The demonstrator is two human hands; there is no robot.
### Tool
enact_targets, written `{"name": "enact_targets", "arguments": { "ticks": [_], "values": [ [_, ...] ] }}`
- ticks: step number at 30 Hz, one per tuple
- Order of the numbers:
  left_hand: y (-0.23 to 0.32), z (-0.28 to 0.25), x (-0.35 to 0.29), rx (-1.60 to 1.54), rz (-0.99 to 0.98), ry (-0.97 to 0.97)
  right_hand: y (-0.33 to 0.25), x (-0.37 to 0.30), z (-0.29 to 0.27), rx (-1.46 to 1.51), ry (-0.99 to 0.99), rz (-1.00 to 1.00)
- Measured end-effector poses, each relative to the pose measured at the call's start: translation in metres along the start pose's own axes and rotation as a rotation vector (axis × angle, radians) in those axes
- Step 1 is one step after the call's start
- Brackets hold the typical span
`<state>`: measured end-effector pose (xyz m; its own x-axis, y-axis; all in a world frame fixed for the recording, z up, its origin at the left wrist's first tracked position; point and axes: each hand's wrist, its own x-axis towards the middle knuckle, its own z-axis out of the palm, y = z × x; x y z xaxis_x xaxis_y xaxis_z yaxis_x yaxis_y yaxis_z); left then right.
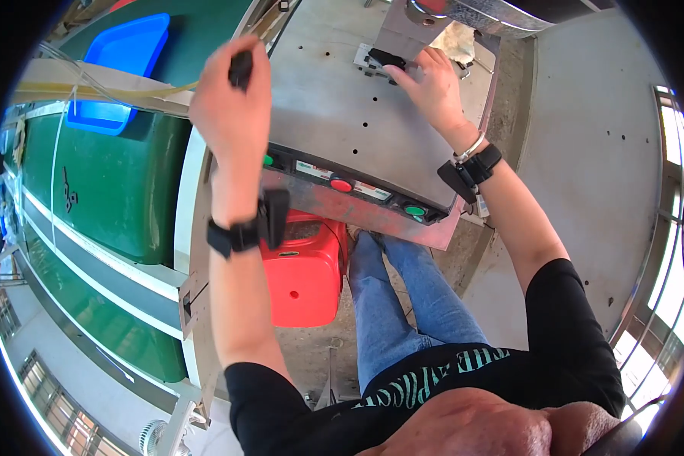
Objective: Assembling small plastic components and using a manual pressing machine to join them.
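My left hand (234,106) is raised at the left edge of the metal worktop, its fingers closed around a small black piece (240,70). The rest of that piece is hidden in the hand. Across the worktop, my right hand (435,90) is at a small metal fixture (363,56) below the machine head. A black part (387,58) lies on this fixture, and my right thumb and fingertips are at its right end. Its exact shape is too small to make out.
The metal worktop (319,99) has a front panel with a red button (342,184) and a green button (414,210). A machine head (479,14) overhangs the fixture. On the left, a green conveyor belt (106,197) carries dark parts (69,191) and blue trays (129,53). Below stands a red stool (304,277).
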<state>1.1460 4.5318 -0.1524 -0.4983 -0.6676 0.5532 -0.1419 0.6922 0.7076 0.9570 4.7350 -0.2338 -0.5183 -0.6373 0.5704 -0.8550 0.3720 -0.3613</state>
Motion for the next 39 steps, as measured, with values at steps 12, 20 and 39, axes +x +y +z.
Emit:
{"name": "enact_targets", "arguments": {
  "ticks": [12,20,39],
  "values": [
    [0.043,-0.035,-0.172,-0.296,-0.552,-0.174,-0.002,0.003,-0.012,0.085,-0.170,-0.095],
    [0.048,-0.040,-0.201,-0.308,-0.680,-0.197,-0.008,-0.005,-0.009,0.142,-0.193,-0.123],
    [0.050,-0.043,-0.225,-0.296,-0.740,-0.215,-0.027,-0.006,-0.005,-0.195,-0.288,-0.225]
  ]
}}
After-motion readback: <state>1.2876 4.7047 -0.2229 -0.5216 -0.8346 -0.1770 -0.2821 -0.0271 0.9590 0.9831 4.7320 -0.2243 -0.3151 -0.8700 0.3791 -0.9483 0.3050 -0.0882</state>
